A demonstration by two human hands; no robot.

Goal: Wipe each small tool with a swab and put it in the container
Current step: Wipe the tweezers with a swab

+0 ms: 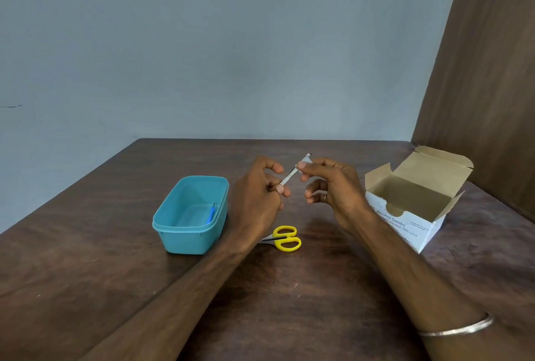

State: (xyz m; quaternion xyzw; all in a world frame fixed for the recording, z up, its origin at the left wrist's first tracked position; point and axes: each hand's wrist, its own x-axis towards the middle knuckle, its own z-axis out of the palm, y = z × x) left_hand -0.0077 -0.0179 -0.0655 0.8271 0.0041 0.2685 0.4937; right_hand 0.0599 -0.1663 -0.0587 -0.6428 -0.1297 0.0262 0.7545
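My left hand (257,192) pinches the lower end of a slim metal file (291,174), held tilted above the table. My right hand (330,184) pinches a small white swab (306,161) around the file's upper part, near its tip. A teal plastic container (189,240) stands to the left of my hands, with a small blue-handled tool (211,214) lying inside it. Yellow-handled scissors (285,238) lie flat on the table below my hands, their blades partly hidden by my left wrist.
An open white cardboard box of alcohol swabs (411,220) stands at the right, its flaps raised. The dark wooden table (86,259) meets a grey wall behind and a brown wooden panel (492,71) at the right.
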